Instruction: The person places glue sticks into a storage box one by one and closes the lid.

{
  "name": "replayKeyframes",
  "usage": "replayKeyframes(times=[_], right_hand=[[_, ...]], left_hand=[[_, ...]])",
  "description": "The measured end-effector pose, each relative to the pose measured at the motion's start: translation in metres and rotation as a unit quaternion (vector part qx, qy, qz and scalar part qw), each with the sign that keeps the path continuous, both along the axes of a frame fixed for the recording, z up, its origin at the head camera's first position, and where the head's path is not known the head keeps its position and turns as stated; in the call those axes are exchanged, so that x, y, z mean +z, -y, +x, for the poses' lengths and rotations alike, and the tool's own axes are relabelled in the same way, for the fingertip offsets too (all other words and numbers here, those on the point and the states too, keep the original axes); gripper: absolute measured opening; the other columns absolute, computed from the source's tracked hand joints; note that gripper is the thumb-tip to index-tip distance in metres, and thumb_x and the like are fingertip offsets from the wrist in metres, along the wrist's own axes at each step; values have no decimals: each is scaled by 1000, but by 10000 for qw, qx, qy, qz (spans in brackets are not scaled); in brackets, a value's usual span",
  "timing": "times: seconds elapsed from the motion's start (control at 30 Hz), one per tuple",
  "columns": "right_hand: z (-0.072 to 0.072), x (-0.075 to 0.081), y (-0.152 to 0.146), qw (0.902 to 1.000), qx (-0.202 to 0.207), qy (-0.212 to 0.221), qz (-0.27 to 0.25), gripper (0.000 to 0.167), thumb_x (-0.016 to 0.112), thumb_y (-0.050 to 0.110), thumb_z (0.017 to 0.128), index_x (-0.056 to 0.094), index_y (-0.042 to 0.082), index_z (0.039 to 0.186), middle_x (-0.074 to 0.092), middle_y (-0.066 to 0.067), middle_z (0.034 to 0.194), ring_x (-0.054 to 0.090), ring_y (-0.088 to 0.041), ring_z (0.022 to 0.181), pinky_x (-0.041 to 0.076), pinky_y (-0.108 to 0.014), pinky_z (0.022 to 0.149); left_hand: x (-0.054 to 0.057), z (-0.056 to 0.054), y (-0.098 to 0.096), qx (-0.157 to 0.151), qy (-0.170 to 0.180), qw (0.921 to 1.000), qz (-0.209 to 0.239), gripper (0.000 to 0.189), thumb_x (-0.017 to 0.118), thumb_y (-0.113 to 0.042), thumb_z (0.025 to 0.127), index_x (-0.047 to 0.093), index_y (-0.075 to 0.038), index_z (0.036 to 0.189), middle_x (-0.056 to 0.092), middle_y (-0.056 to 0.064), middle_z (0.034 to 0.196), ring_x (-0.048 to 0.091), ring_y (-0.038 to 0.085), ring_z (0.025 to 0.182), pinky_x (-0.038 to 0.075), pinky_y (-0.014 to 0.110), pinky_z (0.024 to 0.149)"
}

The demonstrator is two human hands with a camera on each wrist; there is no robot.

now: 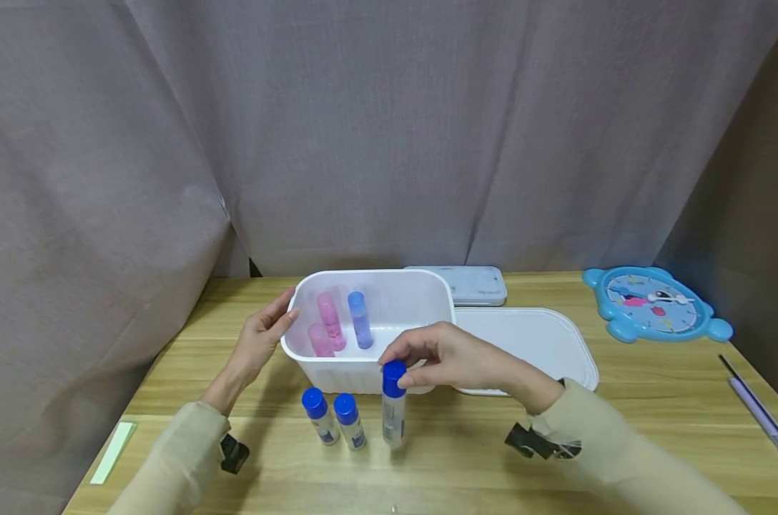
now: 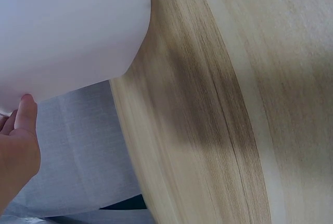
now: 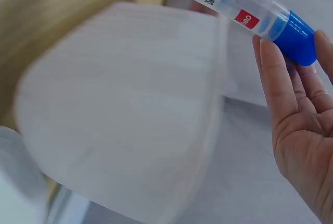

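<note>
My right hand (image 1: 450, 357) pinches the blue cap of a clear liquid glue bottle (image 1: 393, 422), upright in front of the white plastic box (image 1: 363, 375). In the right wrist view, that glue bottle (image 3: 229, 0) shows a red brand label, its cap between thumb and fingers. My left hand (image 1: 260, 336) holds the left rim of the box; the left wrist view shows its fingers against the wall. Inside the box stand two pink tubes (image 1: 331, 322) and one blue tube (image 1: 360, 322). Left of the held bottle stand two more blue-capped glue bottles (image 1: 321, 417).
A white lid (image 1: 530, 343) lies right of the box, with a pale flat tin case (image 1: 473, 285) behind. Farther right are a blue toy clock (image 1: 659, 304) and a thin purple stick-like item (image 1: 765, 418). A pale green strip (image 1: 114, 453) lies at the table's left edge.
</note>
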State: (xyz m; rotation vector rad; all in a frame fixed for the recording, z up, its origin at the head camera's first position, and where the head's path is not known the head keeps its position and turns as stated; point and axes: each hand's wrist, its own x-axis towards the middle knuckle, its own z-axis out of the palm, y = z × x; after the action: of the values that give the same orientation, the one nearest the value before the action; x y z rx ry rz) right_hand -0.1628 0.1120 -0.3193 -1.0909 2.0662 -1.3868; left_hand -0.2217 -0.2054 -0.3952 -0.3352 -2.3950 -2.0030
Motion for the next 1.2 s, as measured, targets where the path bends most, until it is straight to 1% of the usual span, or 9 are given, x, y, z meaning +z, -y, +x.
replayKeyframes(times=[0.17,0.37,0.5,0.6,0.7,0.77,0.93,1.03,1.2], right_hand=[[-7,25,-6,9977,-413,-175,-507,28,63,6,89,61,-4,114,67,-16,103,64,-14,91,57,-32,80],[-19,44,-11,9827,-1517,-51,-1064,31,63,5,89,58,-6,117,67,-9,102,65,-13,89,57,-33,80],[-30,46,-10,9678,-2162,-7,-1287,30,61,4,90,58,-5,118,67,-10,101,66,-14,88,57,-35,80],[-38,38,-5,9604,-2407,22,-1406,29,61,4,90,58,-5,118,66,-13,103,66,-14,88,56,-35,81],[-45,23,5,9604,-2507,-39,-1214,28,62,5,90,59,-3,116,66,-15,102,65,-13,87,56,-31,81],[-50,11,13,9644,-2482,-225,-887,27,63,6,90,61,-2,115,67,-14,101,64,-12,85,56,-27,80],[-58,-15,36,9741,-2119,-773,-169,24,66,4,86,65,-2,110,68,-13,98,63,-15,85,55,-23,76],[-61,-23,47,9800,-1859,-705,63,24,67,3,85,65,-2,108,69,-14,98,65,-17,88,55,-24,78],[-63,-29,58,9840,-1630,-488,519,25,67,2,85,65,-1,110,69,-12,102,66,-19,92,56,-25,80]], left_hand=[[1,1,0,-5,28,10000,-24,52,51,-17,98,33,-1,145,34,18,148,39,29,132,43,10,92],[-2,0,-1,28,19,10000,21,52,50,-15,98,33,-1,145,35,18,147,39,28,131,43,10,92],[-2,-1,-2,61,-1,10000,48,51,50,-14,98,33,-1,144,36,18,147,40,29,131,44,10,91],[-1,-1,-2,52,-25,10000,62,51,50,-13,98,33,0,144,36,19,147,39,29,131,43,11,92],[-1,-1,-2,54,-30,10000,73,51,50,-13,98,33,0,144,36,19,147,39,28,131,43,10,92],[-1,-1,-2,62,-22,10000,74,51,50,-13,98,32,0,144,36,19,147,39,28,131,43,10,92],[-2,0,-2,83,-5,10000,41,51,50,-13,98,33,0,144,36,20,146,39,29,131,43,10,92],[-2,0,-2,104,16,9999,35,51,51,-13,98,33,0,144,38,19,146,41,29,130,44,11,91],[-1,-2,-2,91,17,10000,38,51,50,-13,98,34,-1,144,37,19,146,41,29,130,44,10,91]])
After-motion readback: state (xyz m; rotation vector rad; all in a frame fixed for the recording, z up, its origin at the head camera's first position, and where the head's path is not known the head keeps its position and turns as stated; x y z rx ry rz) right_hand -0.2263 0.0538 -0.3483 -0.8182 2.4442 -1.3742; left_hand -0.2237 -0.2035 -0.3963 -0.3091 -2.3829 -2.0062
